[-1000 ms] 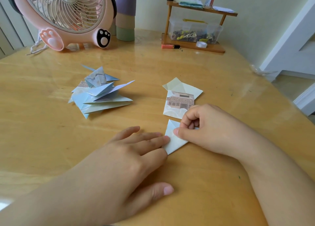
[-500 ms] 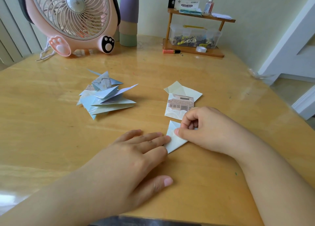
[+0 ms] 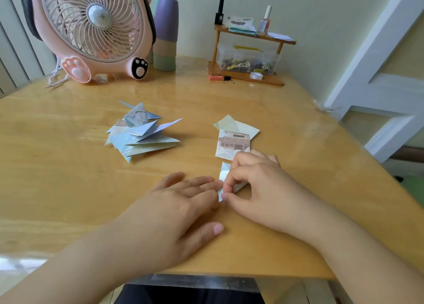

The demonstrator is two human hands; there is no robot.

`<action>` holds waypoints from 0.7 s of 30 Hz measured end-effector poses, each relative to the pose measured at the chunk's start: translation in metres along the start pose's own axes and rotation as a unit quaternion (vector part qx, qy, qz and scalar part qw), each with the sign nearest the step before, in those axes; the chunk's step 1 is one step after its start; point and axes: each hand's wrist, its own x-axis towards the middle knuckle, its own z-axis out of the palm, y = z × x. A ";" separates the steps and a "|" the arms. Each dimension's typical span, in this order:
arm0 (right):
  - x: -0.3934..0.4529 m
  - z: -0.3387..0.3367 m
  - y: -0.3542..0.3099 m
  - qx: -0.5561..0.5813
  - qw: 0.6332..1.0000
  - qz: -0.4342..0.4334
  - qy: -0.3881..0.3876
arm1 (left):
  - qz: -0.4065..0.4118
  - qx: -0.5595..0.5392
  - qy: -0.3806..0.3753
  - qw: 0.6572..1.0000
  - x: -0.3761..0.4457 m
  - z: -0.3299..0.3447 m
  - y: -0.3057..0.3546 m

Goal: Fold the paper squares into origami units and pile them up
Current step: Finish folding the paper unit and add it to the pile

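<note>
Paper unit (image 3: 224,176) at table centre: right hand (image 3: 259,184) has curled further over it, pinching a flap; left hand (image 3: 183,203) lies flat, fingertips pinning its nine-o'clock edge. Another fold underway.

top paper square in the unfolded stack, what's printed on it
A brown tiled-roof building above pale clouds on the top square; head view.

bare forearms, sleeveless, hands (image 3: 181,209) ringless
</note>
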 end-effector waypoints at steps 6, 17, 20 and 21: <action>0.002 0.013 -0.001 0.023 0.999 0.011 0.040 | 0.010 0.006 0.012 1.000 0.000 0.001 0.000; -0.005 0.000 0.036 -0.022 0.987 0.129 0.095 | 0.008 0.019 0.010 1.000 -0.002 0.002 -0.002; -0.005 -0.002 0.041 -0.021 0.984 0.150 0.097 | 0.007 0.002 0.009 1.000 -0.002 0.003 -0.002; -0.005 -0.002 0.041 -0.023 0.983 0.152 0.099 | 0.007 0.003 0.010 1.000 -0.002 0.003 -0.002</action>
